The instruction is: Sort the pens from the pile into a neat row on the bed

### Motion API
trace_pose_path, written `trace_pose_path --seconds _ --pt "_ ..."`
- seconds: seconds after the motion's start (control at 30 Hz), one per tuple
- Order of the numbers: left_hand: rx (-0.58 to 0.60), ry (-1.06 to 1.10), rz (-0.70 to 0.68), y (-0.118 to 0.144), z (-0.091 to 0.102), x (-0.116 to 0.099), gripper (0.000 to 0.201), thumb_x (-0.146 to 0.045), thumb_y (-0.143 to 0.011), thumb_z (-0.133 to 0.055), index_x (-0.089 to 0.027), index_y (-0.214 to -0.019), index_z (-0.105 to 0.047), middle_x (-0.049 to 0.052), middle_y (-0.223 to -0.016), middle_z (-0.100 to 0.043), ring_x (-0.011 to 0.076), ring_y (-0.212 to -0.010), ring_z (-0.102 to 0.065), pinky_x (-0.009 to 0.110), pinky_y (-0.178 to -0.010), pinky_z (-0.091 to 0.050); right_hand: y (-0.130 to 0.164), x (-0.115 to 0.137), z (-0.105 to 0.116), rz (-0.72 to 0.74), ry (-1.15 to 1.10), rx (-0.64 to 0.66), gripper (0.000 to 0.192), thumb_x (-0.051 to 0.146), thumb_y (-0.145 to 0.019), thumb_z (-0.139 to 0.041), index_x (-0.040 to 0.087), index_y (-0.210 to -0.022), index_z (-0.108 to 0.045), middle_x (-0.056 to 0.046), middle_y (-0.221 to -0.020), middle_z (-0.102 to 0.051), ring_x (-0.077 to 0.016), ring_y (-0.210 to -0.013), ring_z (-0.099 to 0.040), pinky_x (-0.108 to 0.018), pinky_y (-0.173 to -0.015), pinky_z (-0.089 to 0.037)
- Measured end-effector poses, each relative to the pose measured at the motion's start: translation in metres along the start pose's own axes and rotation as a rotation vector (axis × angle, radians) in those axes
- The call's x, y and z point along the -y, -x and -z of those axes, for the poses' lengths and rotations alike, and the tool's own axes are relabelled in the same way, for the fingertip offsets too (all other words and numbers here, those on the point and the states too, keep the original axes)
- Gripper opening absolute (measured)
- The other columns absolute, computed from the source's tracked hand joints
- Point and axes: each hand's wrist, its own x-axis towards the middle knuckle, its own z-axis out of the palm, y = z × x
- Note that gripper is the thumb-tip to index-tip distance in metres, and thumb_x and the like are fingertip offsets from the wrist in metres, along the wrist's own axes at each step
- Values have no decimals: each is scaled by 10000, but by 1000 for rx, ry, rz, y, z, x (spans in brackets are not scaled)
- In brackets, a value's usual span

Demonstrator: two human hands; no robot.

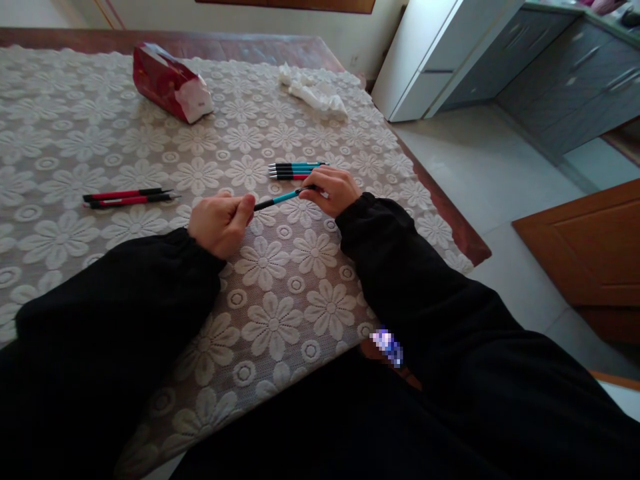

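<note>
A teal and black pen point(280, 199) hangs just above the lace tablecloth point(280, 313), held between both hands. My left hand point(221, 223) pinches its black near end. My right hand point(334, 189) grips the far end. Right behind my right hand lies a small row of pens point(293, 171), teal and red with black grips, side by side. Two red and black pens point(127, 197) lie to the left of my left hand.
A red tissue pack point(167, 81) with white tissue showing lies at the back left. A crumpled white tissue point(315, 92) sits at the back right. The table's right edge point(450, 220) drops to a tiled floor with white and grey cabinets point(500, 60).
</note>
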Motion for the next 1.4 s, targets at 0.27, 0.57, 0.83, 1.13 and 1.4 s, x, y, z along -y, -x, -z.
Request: trace_pose_path --seconds 0.27,0.57,0.83,1.13,1.4 --pt "-17 19 -37 -3 0 3 463 -449 -985 -368 -231 -619 -549 29 -597 -534 205 -664 -550 336 -634 -404 0 1 -1 -100 -141 -44 498 592 -967 -489 159 -840 -701 -19 -717 -607 -140 -666 -523 -291 -671 -410" --pt "-25 29 36 -4 -1 3 387 -462 -953 -471 -236 -752 -712 25 -659 -647 192 -634 -568 317 -586 -397 -4 -1 -5 -253 -718 -7 529 609 -949 -532 124 -1058 -713 0 -669 -639 -77 -529 -476 -216 -514 -390" --pt "-37 204 67 -6 0 4 397 -474 -926 -500 -205 -739 -724 27 -667 -687 167 -598 -585 295 -551 -412 1 8 13 -255 -932 166 730 711 -980 -377 99 -1288 -630 -118 -901 -723 -170 -775 -655 -297 -657 -525" --pt "-24 206 33 -6 2 1 327 -442 -887 -566 -220 -742 -758 28 -696 -715 180 -655 -600 303 -576 -413 3 4 8 -296 -1071 187 694 737 -918 -480 119 -1166 -674 -88 -835 -709 -188 -806 -676 -325 -693 -551" --pt "-38 164 135 -5 -4 7 335 -501 -881 -601 -220 -900 -782 19 -747 -736 142 -532 -538 277 -518 -392 -3 -9 11 -252 -744 91 413 490 -897 -618 123 -1072 -689 -60 -848 -720 -145 -759 -637 -261 -662 -491"
